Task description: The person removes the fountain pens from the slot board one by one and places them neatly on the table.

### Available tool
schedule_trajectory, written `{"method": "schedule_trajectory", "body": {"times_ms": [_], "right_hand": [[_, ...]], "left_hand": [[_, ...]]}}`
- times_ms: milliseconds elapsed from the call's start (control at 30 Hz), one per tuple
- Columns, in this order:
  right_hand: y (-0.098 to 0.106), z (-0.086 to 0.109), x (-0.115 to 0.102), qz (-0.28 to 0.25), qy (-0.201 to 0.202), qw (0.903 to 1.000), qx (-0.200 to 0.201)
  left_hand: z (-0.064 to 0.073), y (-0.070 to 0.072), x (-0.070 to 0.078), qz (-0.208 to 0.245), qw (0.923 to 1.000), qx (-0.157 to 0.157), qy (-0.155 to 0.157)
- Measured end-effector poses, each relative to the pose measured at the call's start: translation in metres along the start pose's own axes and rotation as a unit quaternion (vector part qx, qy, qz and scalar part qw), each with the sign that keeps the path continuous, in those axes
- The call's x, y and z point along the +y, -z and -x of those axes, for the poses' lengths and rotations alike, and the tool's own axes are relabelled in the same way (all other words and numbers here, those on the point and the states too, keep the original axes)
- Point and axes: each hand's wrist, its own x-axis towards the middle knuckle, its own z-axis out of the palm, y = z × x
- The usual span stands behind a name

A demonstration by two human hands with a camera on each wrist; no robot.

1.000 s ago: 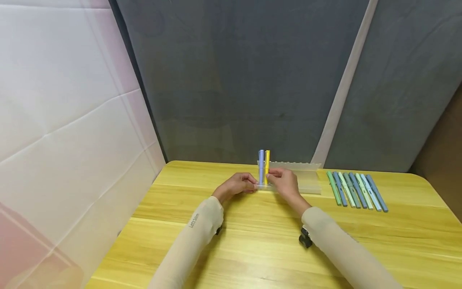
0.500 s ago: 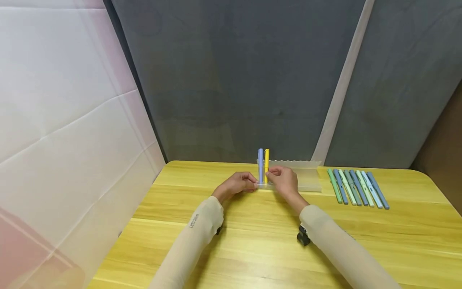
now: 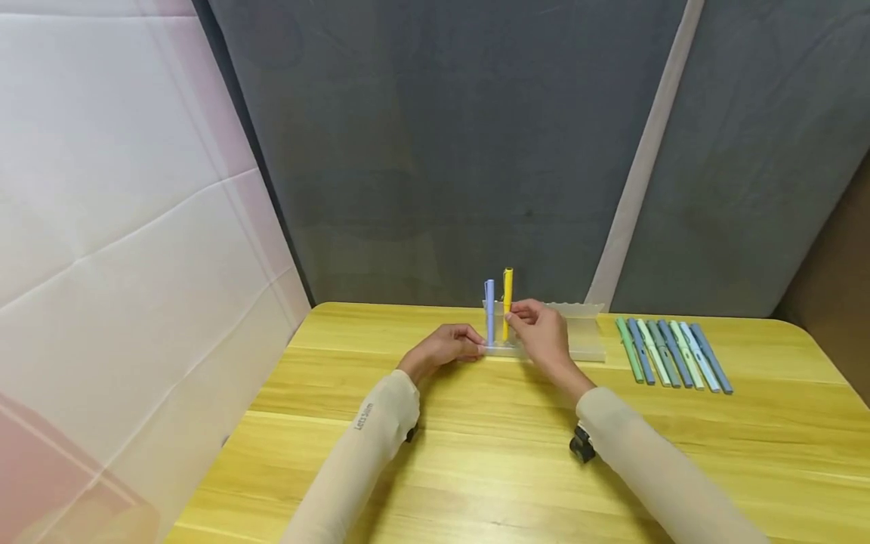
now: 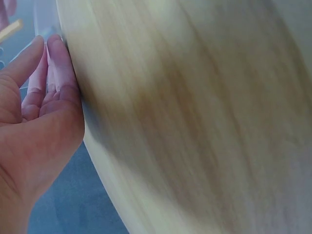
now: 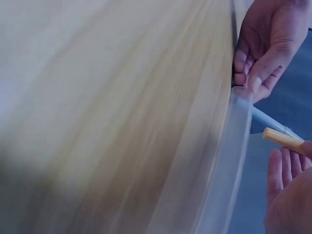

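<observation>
My left hand [image 3: 445, 344] pinches the left end of a clear plastic pen stand [image 3: 587, 352] between thumb and fingers. A lavender pen [image 3: 490, 313] stands upright at that end, cap upward. Just right of it, my right hand [image 3: 546, 338] pinches a yellow pen [image 3: 507, 285] around its lower half, the pen upright and its top higher than the lavender one's. In the right wrist view, the bottom end of the yellow pen [image 5: 280, 138] shows raised off the stand's front ledge [image 5: 229, 161]. The left wrist view shows the thumb and fingertips of the left hand [image 4: 44, 97] at the stand's corner.
To the right of the stand, several green, blue and pale pens [image 3: 673, 355] lie side by side on the wooden table [image 3: 489, 468]. A grey partition [image 3: 435, 151] rises behind the table's back edge. A white fabric wall [image 3: 136, 189] stands at the left.
The right hand has raised the yellow pen and shifted it slightly right, away from the lavender pen. The left hand keeps its place on the stand.
</observation>
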Motion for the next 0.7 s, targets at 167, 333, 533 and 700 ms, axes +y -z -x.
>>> {"method": "schedule_trajectory", "body": {"times_ms": [167, 333, 533, 700], "right_hand": [[0.016, 0.008, 0.0, -0.015, 0.004, 0.9998, -0.013], [0.035, 0.015, 0.008, -0.003, 0.001, 0.9998, -0.019], [0.059, 0.021, 0.019, -0.003, 0.001, 0.9996, -0.028], [0.075, 0.026, 0.027, -0.032, -0.002, 0.9985, -0.045]], "left_hand": [[0.0, 0.002, -0.001, -0.004, 1.0, -0.002, -0.003], [0.0, 0.002, -0.002, 0.001, 1.0, 0.001, -0.003], [0.0, 0.001, -0.005, 0.011, 0.9999, 0.004, 0.0], [0.002, 0.004, -0.006, 0.015, 0.9998, 0.013, 0.002]]}}
